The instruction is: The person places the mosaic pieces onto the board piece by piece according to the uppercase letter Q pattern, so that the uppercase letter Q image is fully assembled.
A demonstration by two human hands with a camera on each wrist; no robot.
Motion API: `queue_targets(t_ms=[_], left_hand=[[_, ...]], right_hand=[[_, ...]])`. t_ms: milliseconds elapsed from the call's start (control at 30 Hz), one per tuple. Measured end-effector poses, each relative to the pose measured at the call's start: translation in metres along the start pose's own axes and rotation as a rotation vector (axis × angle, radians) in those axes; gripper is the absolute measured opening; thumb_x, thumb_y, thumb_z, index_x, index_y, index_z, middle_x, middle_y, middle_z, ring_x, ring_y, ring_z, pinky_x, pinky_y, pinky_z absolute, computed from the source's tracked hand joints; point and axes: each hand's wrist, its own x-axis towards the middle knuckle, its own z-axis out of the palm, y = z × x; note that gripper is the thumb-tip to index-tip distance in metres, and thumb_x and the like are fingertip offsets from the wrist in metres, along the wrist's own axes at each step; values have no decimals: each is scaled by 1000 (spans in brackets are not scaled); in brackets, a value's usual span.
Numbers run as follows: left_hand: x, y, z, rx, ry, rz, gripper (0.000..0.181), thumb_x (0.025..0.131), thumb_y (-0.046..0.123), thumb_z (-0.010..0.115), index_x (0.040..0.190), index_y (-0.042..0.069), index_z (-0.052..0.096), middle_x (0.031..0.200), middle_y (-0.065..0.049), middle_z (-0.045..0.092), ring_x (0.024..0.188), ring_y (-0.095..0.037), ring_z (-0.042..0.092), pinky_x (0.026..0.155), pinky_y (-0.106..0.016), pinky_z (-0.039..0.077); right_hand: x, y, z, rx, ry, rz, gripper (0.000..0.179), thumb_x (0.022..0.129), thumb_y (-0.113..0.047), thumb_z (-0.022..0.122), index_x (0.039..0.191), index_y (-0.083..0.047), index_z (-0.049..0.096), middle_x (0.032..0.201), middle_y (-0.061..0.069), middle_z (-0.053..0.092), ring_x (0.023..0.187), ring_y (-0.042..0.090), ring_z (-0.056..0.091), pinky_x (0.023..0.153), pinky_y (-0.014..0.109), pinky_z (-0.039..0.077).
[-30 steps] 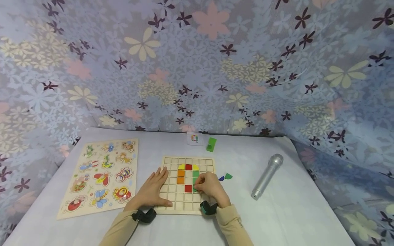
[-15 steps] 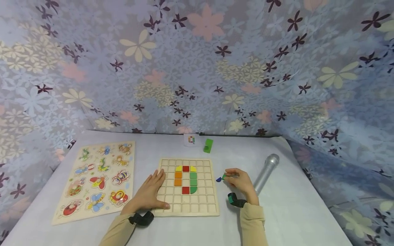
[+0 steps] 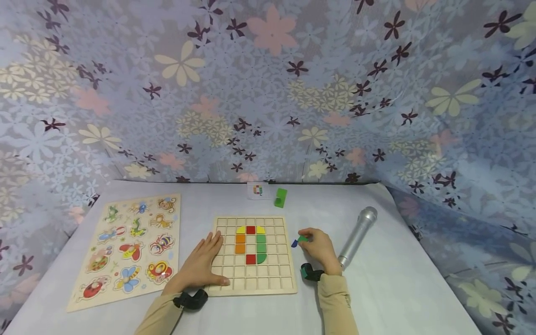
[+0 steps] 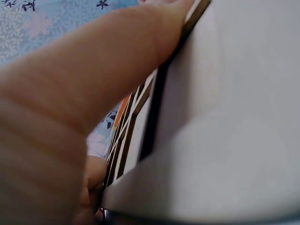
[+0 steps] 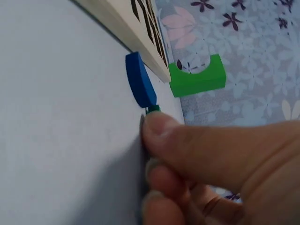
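My left hand (image 3: pixel 200 265) rests with spread fingers on the left edge of a wooden grid board (image 3: pixel 276 274). Set in its cells is a ring of coloured pieces: yellow corners, red squares (image 3: pixel 251 259), orange squares (image 3: pixel 240 248), green squares (image 3: pixel 261 248) and a green rounded corner (image 3: pixel 261 258). Right of the board, my right hand (image 3: pixel 320 249) pinches a green quarter-round piece (image 3: pixel 302 238) between thumb and fingers, low over the table. In the right wrist view most of that piece is hidden by the thumb. A blue quarter-round piece (image 5: pixel 140 79) lies beside it, near the board's edge.
A wooden insect puzzle (image 3: pixel 125 251) lies at the left. Behind the board are a small pattern card (image 3: pixel 257 190) and a bright green notched block (image 3: pixel 280 197). A silver microphone (image 3: pixel 358 237) lies right of my right hand. Flowered cloth (image 3: pixel 268 93) hangs behind the table.
My right hand has left the green corner piece in the board and moved right to the loose pieces, where it now pinches the green one. The left hand has stayed on the board.
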Motion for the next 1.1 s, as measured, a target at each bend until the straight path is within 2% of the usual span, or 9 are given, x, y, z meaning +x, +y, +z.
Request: queue_targets(t_ms=[200, 333, 500, 667, 800, 933, 1033, 1100], left_hand=[[1, 1, -1, -5, -3, -8, 123, 63, 60, 79, 150, -7, 23, 161, -22, 15, 149, -43, 11, 121, -57, 13], [1, 2, -1, -9, -5, -7, 123, 63, 60, 79, 150, -7, 23, 161, -22, 14, 149, -43, 11, 120, -58, 13], [0, 1, -1, -3, -5, -1, 123, 64, 60, 79, 150, -7, 23, 161, -22, 14, 149, -43, 11, 120, -58, 13], [-1, 0, -1, -3, 2, 4, 122, 64, 60, 79, 150, -7, 23, 161, -22, 15, 149, -42, 11, 120, -58, 13], [-1, -2, -1, 3, 4, 8, 123, 64, 61, 78, 150, -6, 23, 161, -21, 15, 149, -42, 12, 120, -57, 12], [0, -3, -1, 1, 4, 11, 122, 64, 60, 79, 150, -6, 23, 161, -21, 16, 149, -42, 12, 121, -56, 12], [1, -3, 0, -1, 7, 9, 121, 65, 59, 79, 150, -6, 23, 161, -21, 16, 149, -42, 12, 121, -56, 13], [0, -4, 1, -2, 8, 10, 121, 65, 59, 79, 150, -7, 23, 161, -21, 16, 149, -43, 12, 121, -57, 13]], right_hand=[[2, -6, -1, -5, -17, 22, 25, 85, -8, 70, 109, -1, 69, 102, 13, 69, 90, 24, 64, 80, 42, 53], [3, -5, 1, 15, 16, 44, 21, 85, -9, 70, 105, -2, 65, 98, 13, 69, 87, 23, 62, 75, 37, 51], [3, -6, 5, 100, 65, 76, 13, 84, -11, 72, 94, -5, 67, 87, 10, 70, 74, 17, 63, 62, 25, 49], [1, -25, 14, 231, 58, 71, 12, 83, -12, 74, 87, -3, 68, 82, 10, 70, 64, 12, 61, 56, 22, 48], [-2, -50, 32, 375, -22, 30, 10, 84, -7, 73, 87, 0, 66, 77, 10, 67, 57, 10, 61, 53, 22, 52], [-10, -75, 56, 477, -194, -56, 10, 87, -5, 69, 92, 3, 65, 78, 10, 68, 59, 10, 63, 57, 24, 58], [-18, -90, 73, 462, -285, -144, 10, 87, -6, 69, 92, 2, 65, 79, 11, 70, 60, 10, 64, 57, 24, 58], [-23, -97, 83, 404, -294, -195, 8, 87, -8, 71, 90, -1, 67, 79, 9, 71, 61, 8, 63, 56, 22, 56]])
